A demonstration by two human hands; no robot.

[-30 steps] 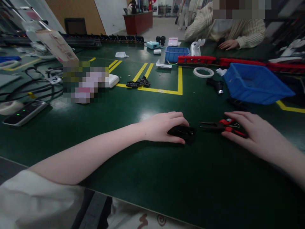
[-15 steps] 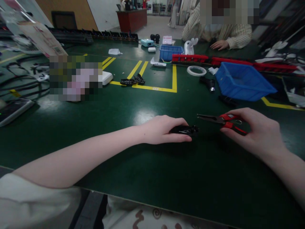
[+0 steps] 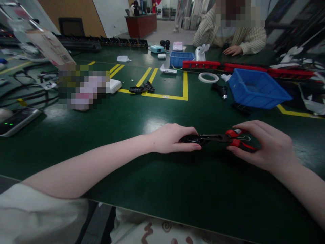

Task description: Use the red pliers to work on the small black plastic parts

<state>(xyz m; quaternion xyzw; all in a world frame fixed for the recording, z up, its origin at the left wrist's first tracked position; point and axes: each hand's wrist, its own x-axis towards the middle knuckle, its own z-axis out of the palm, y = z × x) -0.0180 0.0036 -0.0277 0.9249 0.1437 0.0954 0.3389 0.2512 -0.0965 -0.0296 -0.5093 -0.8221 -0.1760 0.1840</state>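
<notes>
My left hand rests on the green table and is closed around a small black plastic part, which its fingers and thumb partly cover. My right hand grips red-handled needle-nose pliers. Their dark jaws point left and meet the right end of the black part; whether they bite on it cannot be made out. A wire spring shows between the red handles.
Beyond my hands lie black plastic pieces, a tape roll, a black tool with a shiny tip and a blue bin. A blurred-out phone-like object and cables are at left. A person's hand rests across the table.
My right hand has moved left with the pliers, bringing their tips from a small gap away onto the black part. My left hand stays almost still.
</notes>
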